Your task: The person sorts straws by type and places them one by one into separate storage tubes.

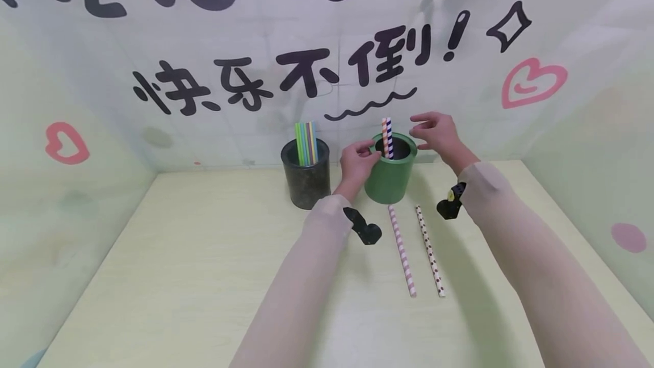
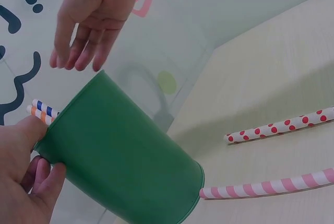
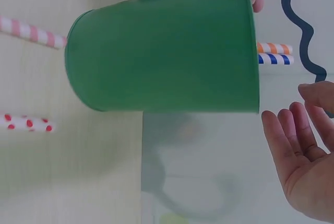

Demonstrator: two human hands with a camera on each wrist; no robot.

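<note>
A green cup [image 1: 389, 180] stands upright on the table, with an orange-striped straw [image 1: 385, 135] and a dark blue-striped straw [image 1: 390, 139] poking out of its top. My left hand [image 1: 357, 163] pinches the cup's rim from the left, its thumb at the lip and its fingers curled against the outer wall in the left wrist view. On the other side, my right hand [image 1: 434, 132] is beside the rim with relaxed fingers and nothing in them. In the right wrist view, the right hand's fingertips [image 3: 269, 117] come close to the lip.
Left of the green cup stands a black cup [image 1: 307, 183] with several coloured straws [image 1: 306, 143]. A pink-striped straw [image 1: 402, 251] and a red-dotted straw [image 1: 431, 251] lie on the table [image 1: 179, 260] in front of the green cup. Printed walls enclose the back and sides.
</note>
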